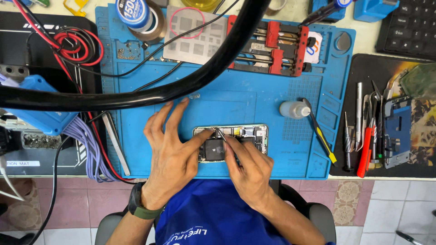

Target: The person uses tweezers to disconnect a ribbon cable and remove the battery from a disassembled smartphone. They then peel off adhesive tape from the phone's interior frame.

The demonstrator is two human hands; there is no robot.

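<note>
Left hand (170, 152), palm down, fingers spread and pointing to the far side, thumb stretched right toward the other hand; a dark watch with a green band circles its wrist. Right hand (247, 170), fingers drawn together and pointing far-left, pinched closed on thin tweezers (221, 134). Both forearms bare.

mat (254, 106): blue | clamp (277, 47): red | cable (150, 93): black | wire bundle (88, 147): lilac | bottle (294, 110): white

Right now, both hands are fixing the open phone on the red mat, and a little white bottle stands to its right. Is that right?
Not quite: the head view shows the mat is blue, not red. Both hands, left and right, do work on the open phone, with the white bottle lying to its right.
</note>
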